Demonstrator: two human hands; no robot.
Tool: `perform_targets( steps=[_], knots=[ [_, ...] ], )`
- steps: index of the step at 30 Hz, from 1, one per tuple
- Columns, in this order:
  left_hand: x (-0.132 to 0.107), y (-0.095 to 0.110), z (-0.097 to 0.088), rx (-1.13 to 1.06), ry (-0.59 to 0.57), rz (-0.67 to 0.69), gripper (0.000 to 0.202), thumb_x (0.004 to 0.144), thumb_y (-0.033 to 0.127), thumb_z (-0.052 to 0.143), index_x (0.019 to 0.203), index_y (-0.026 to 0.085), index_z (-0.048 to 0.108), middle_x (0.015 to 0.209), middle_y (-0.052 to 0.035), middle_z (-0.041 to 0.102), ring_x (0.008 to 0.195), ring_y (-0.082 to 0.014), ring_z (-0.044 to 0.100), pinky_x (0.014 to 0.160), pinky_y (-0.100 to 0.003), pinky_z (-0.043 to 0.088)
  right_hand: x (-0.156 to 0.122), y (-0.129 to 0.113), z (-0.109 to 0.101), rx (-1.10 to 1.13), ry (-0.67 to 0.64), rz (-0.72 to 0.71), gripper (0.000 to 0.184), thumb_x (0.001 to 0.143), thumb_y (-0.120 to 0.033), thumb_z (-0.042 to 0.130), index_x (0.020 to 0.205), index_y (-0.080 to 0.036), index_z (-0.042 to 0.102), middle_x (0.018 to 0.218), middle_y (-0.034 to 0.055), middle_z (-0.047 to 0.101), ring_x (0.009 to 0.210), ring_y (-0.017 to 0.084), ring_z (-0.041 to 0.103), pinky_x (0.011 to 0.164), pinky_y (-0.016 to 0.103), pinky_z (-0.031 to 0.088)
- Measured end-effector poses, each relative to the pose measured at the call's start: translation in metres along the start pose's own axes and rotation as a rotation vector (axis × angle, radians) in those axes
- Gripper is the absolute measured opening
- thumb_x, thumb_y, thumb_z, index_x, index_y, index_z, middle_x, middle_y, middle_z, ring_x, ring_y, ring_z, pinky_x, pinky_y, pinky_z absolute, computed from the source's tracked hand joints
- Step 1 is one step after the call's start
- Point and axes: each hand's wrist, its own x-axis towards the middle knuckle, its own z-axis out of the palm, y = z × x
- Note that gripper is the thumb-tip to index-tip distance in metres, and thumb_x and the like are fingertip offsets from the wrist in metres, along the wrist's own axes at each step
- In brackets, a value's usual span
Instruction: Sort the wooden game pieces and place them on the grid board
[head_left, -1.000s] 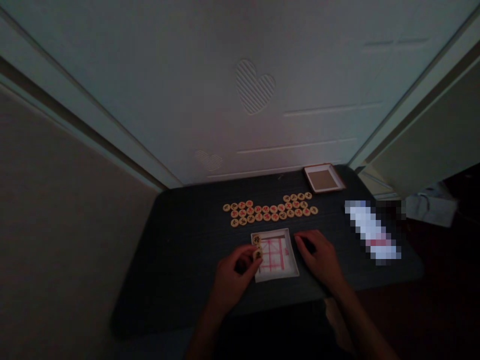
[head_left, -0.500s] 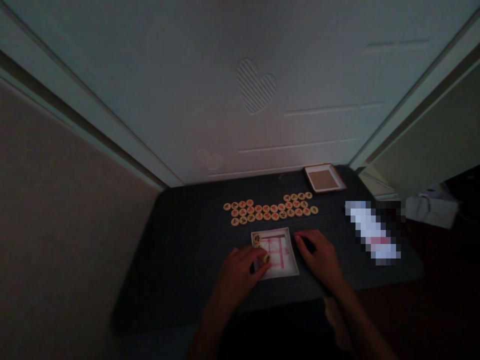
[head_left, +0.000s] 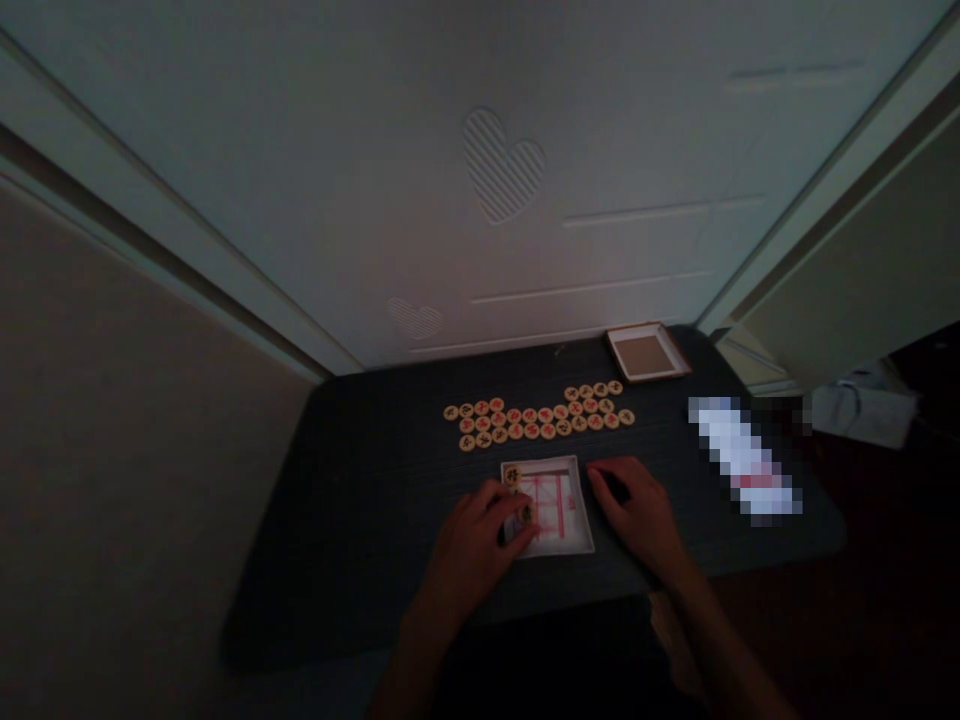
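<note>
A shallow white box (head_left: 577, 548) lies on the dark table, with a red-lined sheet (head_left: 551, 500) on its bottom. In the box's far left corner sits a round Chinese chess piece (head_left: 512, 475). My left hand (head_left: 480, 525) reaches over the box's left side, thumb and fingers closed around another chess piece (head_left: 525, 514) with a dark character. That hand hides part of the left column. My right hand (head_left: 634, 505) rests just right of the box, thumb and index fingertips pressed together; nothing shows between them. Beyond the box, several chess pieces (head_left: 532, 431) with red or dark characters lie in rows.
A brown-edged box lid (head_left: 670, 375) lies at the table's back right corner. A blurred-out pale object (head_left: 742, 460) is on the right side. A panel with raised hearts (head_left: 502, 165) stands behind the dark table (head_left: 360, 520).
My left hand has shifted slightly left with the chess piece, bringing it closer to the box's left side. My right hand stays beside the box. The camera view has moved a little.
</note>
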Motion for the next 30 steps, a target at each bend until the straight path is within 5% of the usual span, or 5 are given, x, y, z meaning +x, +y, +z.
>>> perform_targets(
  steps=[14, 30],
  knots=[
    [0.0003, 0.0031, 0.004, -0.191, 0.003, -0.066, 0.016, 0.092, 0.027, 0.065, 0.107, 0.028, 0.068, 0.109, -0.0018, 0.055, 0.098, -0.0177, 0.063, 0.091, -0.034, 0.054, 0.0009, -0.0007, -0.0007, -0.017, -0.006, -0.002, 0.016, 0.098, -0.032, 0.056, 0.099, -0.024, 0.07, 0.095, 0.0054, 0.074, 0.09, 0.023, 0.067, 0.085, 0.039, 0.052],
    [-0.0002, 0.0029, 0.004, -0.158, 0.05, -0.1, 0.013, 0.09, 0.029, 0.064, 0.102, 0.026, 0.069, 0.106, -0.0035, 0.055, 0.093, -0.0187, 0.063, 0.087, -0.035, 0.055, 0.0011, -0.0012, -0.0013, -0.015, 0.004, -0.014, 0.017, 0.097, -0.032, 0.055, 0.098, -0.024, 0.07, 0.093, 0.0064, 0.074, 0.089, 0.024, 0.067, 0.081, 0.038, 0.054]
  ],
)
